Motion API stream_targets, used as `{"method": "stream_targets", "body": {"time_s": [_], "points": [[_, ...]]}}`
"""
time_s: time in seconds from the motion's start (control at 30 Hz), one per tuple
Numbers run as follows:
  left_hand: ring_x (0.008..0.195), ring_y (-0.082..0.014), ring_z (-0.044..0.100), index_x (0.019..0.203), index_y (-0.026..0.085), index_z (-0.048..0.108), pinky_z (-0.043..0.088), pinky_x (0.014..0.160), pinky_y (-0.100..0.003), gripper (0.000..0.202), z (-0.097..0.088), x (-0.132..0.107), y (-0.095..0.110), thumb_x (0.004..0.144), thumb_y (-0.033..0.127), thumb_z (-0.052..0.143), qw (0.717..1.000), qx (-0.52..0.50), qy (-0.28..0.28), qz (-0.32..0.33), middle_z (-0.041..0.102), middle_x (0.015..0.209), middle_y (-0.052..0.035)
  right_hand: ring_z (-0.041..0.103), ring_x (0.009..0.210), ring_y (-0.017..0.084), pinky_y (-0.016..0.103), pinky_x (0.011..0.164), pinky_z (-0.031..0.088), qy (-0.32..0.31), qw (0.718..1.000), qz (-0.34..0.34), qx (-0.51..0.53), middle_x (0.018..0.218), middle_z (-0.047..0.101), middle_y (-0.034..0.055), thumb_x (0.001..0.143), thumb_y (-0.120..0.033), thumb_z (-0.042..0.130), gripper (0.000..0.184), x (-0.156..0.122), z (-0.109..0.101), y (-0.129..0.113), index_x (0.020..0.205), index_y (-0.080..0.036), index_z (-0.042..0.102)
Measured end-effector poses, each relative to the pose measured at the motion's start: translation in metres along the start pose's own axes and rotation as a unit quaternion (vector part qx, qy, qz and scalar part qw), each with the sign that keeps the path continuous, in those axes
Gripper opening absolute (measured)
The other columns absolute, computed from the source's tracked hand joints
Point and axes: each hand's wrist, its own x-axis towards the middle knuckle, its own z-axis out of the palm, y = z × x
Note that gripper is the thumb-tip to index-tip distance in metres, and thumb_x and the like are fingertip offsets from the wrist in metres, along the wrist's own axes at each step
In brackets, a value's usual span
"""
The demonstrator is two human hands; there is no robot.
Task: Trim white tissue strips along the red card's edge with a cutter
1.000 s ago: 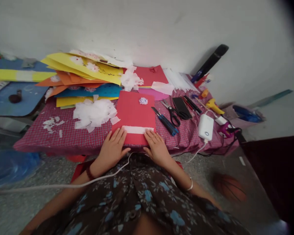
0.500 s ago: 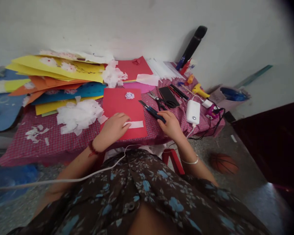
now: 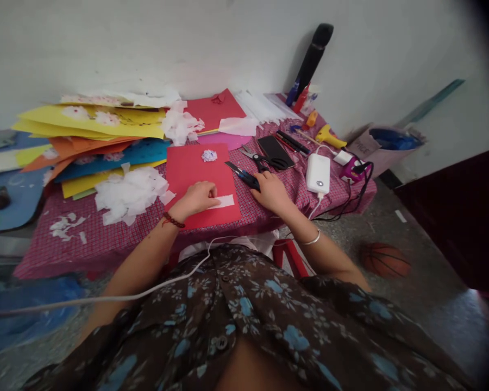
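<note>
A red sheet of card (image 3: 187,168) lies at the table's front, with a small white paper flower (image 3: 209,156) near its top. Across its lower part lies a narrow white paper strip (image 3: 226,201). My left hand (image 3: 196,197) is over the strip's left end, fingers curled and thumb against it; the fingers hide that end. Beside the card's right edge, my right hand (image 3: 271,191) has its fingers closed over the handle end of a utility knife (image 3: 244,176). The blade points away to the upper left. Black-handled scissors (image 3: 263,158) rest just beyond the knife.
Crumpled white tissue pieces (image 3: 130,193) and stacked coloured sheets (image 3: 93,122) cover the left side. To the right are a phone (image 3: 275,151), pens (image 3: 293,142), a white power bank (image 3: 318,174) and a yellow glue gun (image 3: 330,137). A white cable (image 3: 163,285) crosses before my body.
The view has shifted slightly. My left hand's fingers, stretched out over the strip before, are now curled in at its left end. My right hand stays on the utility knife.
</note>
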Motion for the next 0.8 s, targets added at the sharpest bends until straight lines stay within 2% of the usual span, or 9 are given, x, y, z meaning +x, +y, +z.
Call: {"method": "stream_targets", "body": {"time_s": [0.1,0.17,0.3,0.37,0.53,0.67,0.8], "points": [[0.077,-0.0183,0.067,0.082,0.018,0.068,0.048,0.07,-0.028,0.006,0.006,0.002,-0.002,0.086,0.022,0.069,1.0,-0.009,0.008,0.019,0.072,0.082,-0.0022,0.065,0.123,0.04,0.054,0.107,0.054,-0.009,1.0,0.011,0.019,0.131,0.066,0.0243,0.097,-0.021,0.058,0.041,0.003,-0.004,-0.001,0.135,-0.01,0.068],[0.08,-0.0194,0.067,0.082,0.018,0.068,0.05,0.074,-0.03,0.006,0.011,-0.002,-0.001,0.088,0.02,0.068,0.999,-0.004,0.033,0.035,0.073,0.086,-0.0043,0.066,0.122,0.039,0.052,0.106,0.055,-0.015,0.999,0.006,0.04,0.132,0.065,0.0236,0.096,-0.019,0.056,0.04,0.002,-0.009,0.001,0.133,-0.01,0.068],[0.101,-0.0297,0.065,0.089,0.018,0.069,0.049,0.091,-0.043,0.011,0.022,-0.021,0.006,0.097,0.02,0.062,0.991,0.032,0.106,0.071,0.074,0.101,-0.0131,0.068,0.123,0.033,0.047,0.11,0.054,-0.028,0.995,-0.023,0.088,0.134,0.066,0.0174,0.095,-0.018,0.059,0.047,-0.01,-0.019,0.014,0.141,-0.014,0.064],[0.105,-0.0324,0.063,0.092,0.018,0.071,0.046,0.094,-0.047,0.017,0.028,-0.033,0.009,0.101,0.019,0.057,0.987,0.047,0.127,0.092,0.074,0.104,-0.0153,0.067,0.125,0.031,0.046,0.114,0.052,-0.038,0.993,-0.042,0.105,0.134,0.067,0.0159,0.093,-0.015,0.061,0.048,-0.018,-0.023,0.021,0.141,-0.015,0.064],[0.1,-0.0314,0.063,0.092,0.019,0.072,0.046,0.091,-0.045,0.022,0.04,-0.05,0.009,0.104,0.017,0.053,0.981,0.057,0.141,0.118,0.073,0.098,-0.0144,0.067,0.127,0.032,0.05,0.115,0.051,-0.06,0.987,-0.082,0.125,0.131,0.072,0.014,0.09,-0.012,0.062,0.047,-0.034,-0.025,0.033,0.136,-0.018,0.067],[0.103,-0.0313,0.064,0.114,0.014,0.073,0.047,0.093,-0.044,0.024,0.043,-0.053,0.01,0.104,0.015,0.052,0.983,0.047,0.148,0.098,0.074,0.104,-0.0156,0.065,0.129,0.034,0.053,0.113,0.05,-0.074,0.986,-0.093,0.118,0.135,0.072,0.0136,0.09,-0.012,0.061,0.048,-0.039,-0.023,0.036,0.137,-0.02,0.068],[0.105,-0.03,0.065,0.104,0.017,0.074,0.049,0.094,-0.042,0.022,0.037,-0.054,0.012,0.105,0.017,0.052,0.988,0.04,0.125,0.076,0.074,0.107,-0.0136,0.063,0.132,0.035,0.054,0.112,0.048,-0.082,0.989,-0.084,0.088,0.141,0.07,0.0141,0.091,-0.011,0.06,0.05,-0.039,-0.021,0.032,0.14,-0.021,0.067]]}}
